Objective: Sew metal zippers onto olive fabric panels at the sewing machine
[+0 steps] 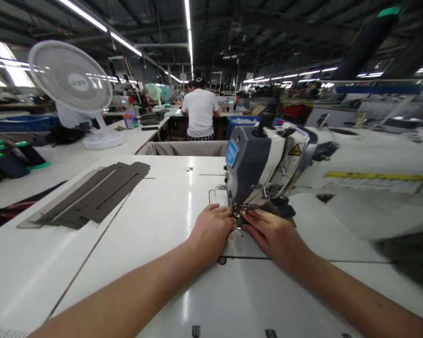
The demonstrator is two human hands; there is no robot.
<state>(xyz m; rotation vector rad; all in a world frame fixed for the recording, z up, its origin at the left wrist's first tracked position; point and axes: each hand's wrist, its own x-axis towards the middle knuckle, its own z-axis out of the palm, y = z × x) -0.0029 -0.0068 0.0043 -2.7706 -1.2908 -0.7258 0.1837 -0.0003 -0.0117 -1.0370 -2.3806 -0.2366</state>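
In the head view a sewing machine [248,155] stands over the table, its needle area low and just ahead of both hands. A small dark olive fabric piece [240,221] lies under the presser foot, largely covered by fingers. My left hand [211,232] rests left of the needle, its fingers pressed together against the fabric's edge. On the other side, my right hand [277,232] pinches the fabric close to the presser foot. Both fingertips are partly hidden by the machine head.
A stack of dark flat fabric pieces [102,192] lies on the left of the white table [165,220]. Beyond it stand a white fan [72,80] and thread cones [12,157]. A grey cloth bin [190,149] borders the far edge; a person [200,110] sits beyond. Dark cloth [412,253] lies right.
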